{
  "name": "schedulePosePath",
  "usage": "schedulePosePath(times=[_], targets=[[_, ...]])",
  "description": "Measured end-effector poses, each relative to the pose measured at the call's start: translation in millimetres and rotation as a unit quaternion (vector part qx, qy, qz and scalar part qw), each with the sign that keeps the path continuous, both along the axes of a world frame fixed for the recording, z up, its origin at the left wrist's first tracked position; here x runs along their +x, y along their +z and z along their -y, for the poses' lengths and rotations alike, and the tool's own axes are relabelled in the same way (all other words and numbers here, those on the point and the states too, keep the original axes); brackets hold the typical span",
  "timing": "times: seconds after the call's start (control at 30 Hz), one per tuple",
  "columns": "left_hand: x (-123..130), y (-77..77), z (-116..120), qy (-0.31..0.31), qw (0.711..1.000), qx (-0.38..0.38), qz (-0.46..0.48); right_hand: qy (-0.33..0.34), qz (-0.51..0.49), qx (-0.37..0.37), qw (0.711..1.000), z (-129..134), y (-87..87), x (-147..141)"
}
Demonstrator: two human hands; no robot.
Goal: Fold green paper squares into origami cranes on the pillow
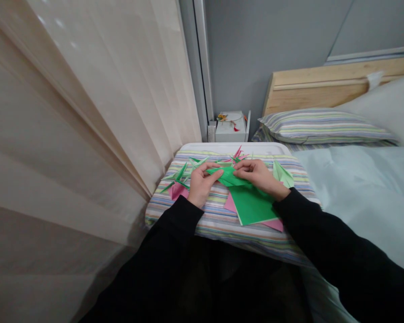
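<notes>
My left hand (202, 184) and my right hand (257, 176) pinch a narrow folded piece of green origami paper (227, 176) between them, above a striped cushion (222, 220). A flat square of green paper (252, 205) lies under my right wrist, on top of a pink sheet (274, 224). Beside my left hand lie spiky green paper models (179, 177) and a pink folded piece (177, 191). Beyond my right hand sits a pale green folded model (283, 174). Pink paper points (238, 154) rise behind my hands.
A white tray rim (235, 147) shows behind the cushion. A cream curtain (70, 112) hangs along the left. A bed with a pale blue duvet (357, 188) and striped pillow (323, 126) fills the right. A white box (231, 132) with small items stands at the back.
</notes>
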State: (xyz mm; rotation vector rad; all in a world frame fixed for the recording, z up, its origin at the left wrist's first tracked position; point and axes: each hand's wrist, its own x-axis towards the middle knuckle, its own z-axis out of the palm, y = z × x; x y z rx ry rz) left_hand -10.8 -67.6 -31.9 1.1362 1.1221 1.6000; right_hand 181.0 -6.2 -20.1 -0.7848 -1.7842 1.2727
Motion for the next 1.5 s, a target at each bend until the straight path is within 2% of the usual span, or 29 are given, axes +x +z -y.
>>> schedulePosePath(times=[0.13, 0.3, 0.43, 0.73, 1.0, 1.13, 1.2, 1.33, 1.5], targets=[[1.1, -0.7, -0.8, -0.019, 0.999, 0.01, 0.023, 0.048, 0.009, 0.005, 0.999, 2.9, 0.0, -2.3], [4.2, -2.2, -1.4, -0.081, 0.996, -0.002, 0.038, 0.03, 0.006, 0.01, 0.999, 5.9, 0.7, -3.8], [4.6, -1.8, -1.2, -0.073, 0.997, 0.001, 0.02, 0.048, 0.004, 0.025, 0.999, 8.1, 0.9, -5.8], [3.6, 2.8, -1.3, -0.054, 0.996, -0.043, 0.063, 0.04, 0.0, 0.029, 0.999, 11.2, 4.1, -9.3], [2.3, 7.5, -3.2, -0.008, 0.996, -0.025, 0.09, 0.043, 0.002, 0.025, 0.999, 14.2, 5.3, -11.0], [1.3, 7.4, -3.7, -0.004, 0.994, -0.015, 0.11, 0.034, -0.004, 0.01, 0.999, 13.5, 3.4, -10.7], [1.0, 6.5, -3.3, -0.027, 0.995, -0.005, 0.094, 0.02, -0.013, 0.003, 1.0, 12.2, 3.1, -10.6], [0.8, 3.8, -3.0, -0.087, 0.996, 0.018, 0.002, -0.022, -0.028, 0.03, 0.999, 9.1, 3.8, -10.4], [-0.3, 1.0, -3.6, -0.07, 0.996, 0.036, -0.052, -0.026, 0.001, 0.056, 0.998, 9.1, 4.7, -8.9]])
